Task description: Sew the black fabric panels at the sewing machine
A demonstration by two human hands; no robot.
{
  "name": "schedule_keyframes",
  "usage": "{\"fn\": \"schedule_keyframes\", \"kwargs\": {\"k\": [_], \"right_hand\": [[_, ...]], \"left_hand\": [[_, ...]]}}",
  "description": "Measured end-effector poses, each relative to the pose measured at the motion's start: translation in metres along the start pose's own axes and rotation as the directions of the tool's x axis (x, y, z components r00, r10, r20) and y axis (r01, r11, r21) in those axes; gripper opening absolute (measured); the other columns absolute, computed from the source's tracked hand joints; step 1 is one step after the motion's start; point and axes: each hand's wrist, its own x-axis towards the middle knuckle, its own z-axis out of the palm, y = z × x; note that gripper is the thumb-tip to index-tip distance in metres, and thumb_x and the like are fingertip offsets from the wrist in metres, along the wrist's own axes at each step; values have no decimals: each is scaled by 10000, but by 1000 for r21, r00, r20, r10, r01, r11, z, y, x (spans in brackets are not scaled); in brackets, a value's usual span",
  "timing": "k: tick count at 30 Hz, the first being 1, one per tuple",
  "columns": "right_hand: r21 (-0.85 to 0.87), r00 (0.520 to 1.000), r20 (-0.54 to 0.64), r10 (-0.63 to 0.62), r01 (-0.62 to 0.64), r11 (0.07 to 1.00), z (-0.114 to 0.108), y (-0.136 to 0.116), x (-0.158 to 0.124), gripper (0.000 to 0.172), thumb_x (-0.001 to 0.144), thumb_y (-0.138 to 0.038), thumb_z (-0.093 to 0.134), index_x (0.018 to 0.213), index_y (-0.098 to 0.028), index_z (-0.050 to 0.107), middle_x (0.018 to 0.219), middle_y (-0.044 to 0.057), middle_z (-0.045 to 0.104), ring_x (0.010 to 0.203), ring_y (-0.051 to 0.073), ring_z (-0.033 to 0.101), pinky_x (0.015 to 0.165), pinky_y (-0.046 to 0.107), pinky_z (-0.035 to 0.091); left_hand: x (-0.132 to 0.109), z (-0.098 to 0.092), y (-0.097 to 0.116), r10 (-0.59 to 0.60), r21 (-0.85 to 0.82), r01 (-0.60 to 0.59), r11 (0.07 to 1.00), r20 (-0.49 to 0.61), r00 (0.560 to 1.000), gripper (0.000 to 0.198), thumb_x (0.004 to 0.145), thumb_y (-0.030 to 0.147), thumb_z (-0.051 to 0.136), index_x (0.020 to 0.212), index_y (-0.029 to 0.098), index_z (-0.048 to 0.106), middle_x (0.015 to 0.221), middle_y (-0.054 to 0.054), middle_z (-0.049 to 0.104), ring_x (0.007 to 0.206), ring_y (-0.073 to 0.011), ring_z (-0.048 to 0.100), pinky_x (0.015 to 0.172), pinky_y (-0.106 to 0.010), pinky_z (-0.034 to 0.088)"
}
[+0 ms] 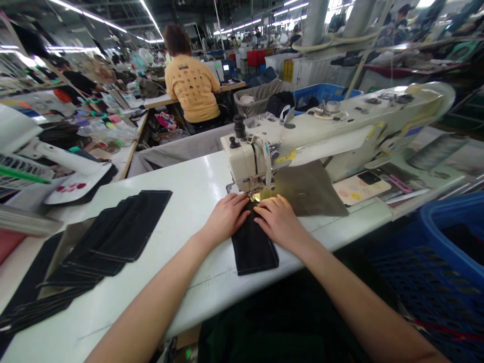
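Note:
A small black denim piece [254, 248] lies on the white table [181, 201], its far end under the needle of a white sewing machine [310, 136]. My left hand [226, 218] rests flat on the piece's left side, fingers pointing toward the presser foot. My right hand [279, 221] presses flat on its right side, fingertips close to the needle. Both hands lie palm down on the fabric, with no fingers curled around it.
A fanned stack of black fabric pieces [109, 237] lies at the left of the table. An olive cloth [310, 189] sits behind the needle. A blue plastic crate [446, 262] stands at the right. A person in a yellow shirt [192, 80] sits ahead, facing away.

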Motion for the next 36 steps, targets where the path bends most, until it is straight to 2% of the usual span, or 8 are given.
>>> {"fn": "schedule_keyframes", "kwargs": {"k": [3, 8, 18, 29, 36], "right_hand": [[-17, 1000, 0, -3, 3, 1000, 0, 2, 6, 217, 957, -290, 620, 1133, -197, 706, 1093, 90, 677, 1064, 268, 555, 1077, 501, 373], [-17, 1000, -2, -13, 13, 1000, 0, 5, 14, 168, 947, -264, 638, 1077, -203, 726, 1041, 71, 681, 1037, 257, 549, 1071, 490, 376], [-31, 1000, -30, -5, 5, 1000, 0, 3, 11, 117, 939, -235, 653, 1015, -226, 742, 1015, 58, 683, 1013, 236, 563, 1085, 489, 362], [-58, 999, -35, 1, -3, 998, -1, 1, 6, 123, 933, -225, 660, 1027, -230, 739, 980, 49, 661, 984, 231, 552, 1074, 481, 370], [-38, 999, -35, 11, -12, 999, 3, 1, 4, 164, 940, -208, 633, 1073, -228, 727, 1003, 63, 671, 999, 242, 570, 1082, 520, 368]], "left_hand": [[6, -1, -7, -20, 12, 20, 1000, 9, 1000, 340, 994, 311, 514, 1241, 112, 634, 1201, -147, 688, 1131, -280, 596, 1024, -446, 499], [13, -3, -16, -31, 39, 30, 999, 8, 999, 244, 986, 292, 525, 1100, 132, 670, 1075, -130, 690, 1062, -273, 599, 969, -430, 514], [15, -3, -17, -40, 59, 40, 997, 3, 999, 178, 977, 268, 536, 1014, 158, 671, 982, -111, 669, 1039, -274, 588, 932, -425, 515], [16, 0, -19, -45, 68, 45, 997, -5, 999, 170, 972, 281, 554, 995, 162, 673, 992, -104, 670, 1059, -270, 589, 951, -422, 517], [14, 5, -18, -100, 63, 103, 993, -42, 994, 183, 974, 271, 543, 1056, 178, 677, 1062, -107, 678, 1125, -269, 584, 1002, -434, 500]]}}
